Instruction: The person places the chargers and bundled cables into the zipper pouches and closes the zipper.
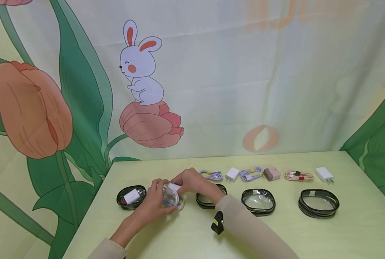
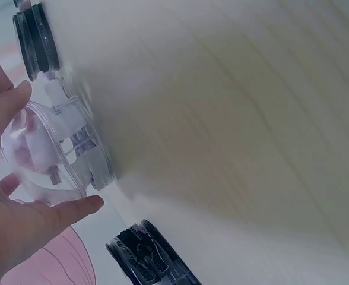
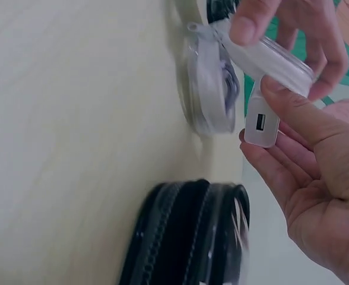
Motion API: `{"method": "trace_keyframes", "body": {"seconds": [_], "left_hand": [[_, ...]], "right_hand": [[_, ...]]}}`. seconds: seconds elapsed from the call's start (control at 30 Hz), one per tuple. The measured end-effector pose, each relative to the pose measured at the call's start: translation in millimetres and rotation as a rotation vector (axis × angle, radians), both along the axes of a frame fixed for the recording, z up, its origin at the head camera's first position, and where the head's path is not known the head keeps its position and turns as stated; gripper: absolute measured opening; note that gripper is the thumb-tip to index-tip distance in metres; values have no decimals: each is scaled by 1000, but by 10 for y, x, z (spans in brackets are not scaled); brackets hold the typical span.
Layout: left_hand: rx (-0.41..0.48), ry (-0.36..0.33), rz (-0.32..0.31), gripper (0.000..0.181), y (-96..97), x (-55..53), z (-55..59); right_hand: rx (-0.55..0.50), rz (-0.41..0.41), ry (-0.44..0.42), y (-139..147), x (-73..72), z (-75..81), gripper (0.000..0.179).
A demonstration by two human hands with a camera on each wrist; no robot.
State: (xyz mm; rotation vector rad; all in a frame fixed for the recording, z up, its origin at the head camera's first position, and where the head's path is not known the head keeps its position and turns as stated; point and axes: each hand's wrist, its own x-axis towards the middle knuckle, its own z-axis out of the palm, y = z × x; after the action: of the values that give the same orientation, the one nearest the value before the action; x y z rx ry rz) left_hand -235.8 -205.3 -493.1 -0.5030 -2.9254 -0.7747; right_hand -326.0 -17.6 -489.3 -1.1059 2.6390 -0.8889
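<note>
Flanking left fingers (image 2: 82, 208) gripping clear lid (image 3: 269, 62), right fingers (image 3: 296, 111) pinching white charger (image 3: 260, 136): black cases (image 3: 187, 236)

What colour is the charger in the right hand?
The charger is white, clearest in the right wrist view.

1. You are at a tabletop workspace; whether it stands in a home or a studio, you cannot tell.
2. Before you hangs a creased, pale fabric backdrop (image 1: 218, 90) printed with a white cartoon rabbit (image 1: 142, 72) and large orange tulips (image 1: 32, 111).
3. You have a plain, pale yellow-green table (image 1: 335, 237), where small boxy plug-in chargers (image 1: 324, 175) and round, clear, black-trimmed cases (image 1: 318, 213) line up.
</note>
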Motion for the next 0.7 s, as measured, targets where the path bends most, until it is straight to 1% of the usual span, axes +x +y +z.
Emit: {"method": "trace_keyframes", "body": {"seconds": [0.1,0.2,0.27,0.43,0.5,0.6,0.7], "left_hand": [[11,2,-13,83,-11,-3,-4],[22,-1,-27,80,-27,4,-5],[25,2,-33,79,-36,4,-3],[28,1,-37,79,-51,15,8],[29,-3,-37,79,-51,16,10],[32,-2,-37,79,-47,14,6],[36,-3,-37,80,-41,6,-3]], "right_hand": [[25,62,5,-49,7,-33,27],[51,94,7,-94,28,-53,18],[65,96,15,-120,42,-54,16],[89,70,-2,-155,80,-57,17],[95,73,-5,-152,78,-63,17],[89,112,-36,-124,46,-62,17],[48,160,-124,-60,6,-45,28]]}}
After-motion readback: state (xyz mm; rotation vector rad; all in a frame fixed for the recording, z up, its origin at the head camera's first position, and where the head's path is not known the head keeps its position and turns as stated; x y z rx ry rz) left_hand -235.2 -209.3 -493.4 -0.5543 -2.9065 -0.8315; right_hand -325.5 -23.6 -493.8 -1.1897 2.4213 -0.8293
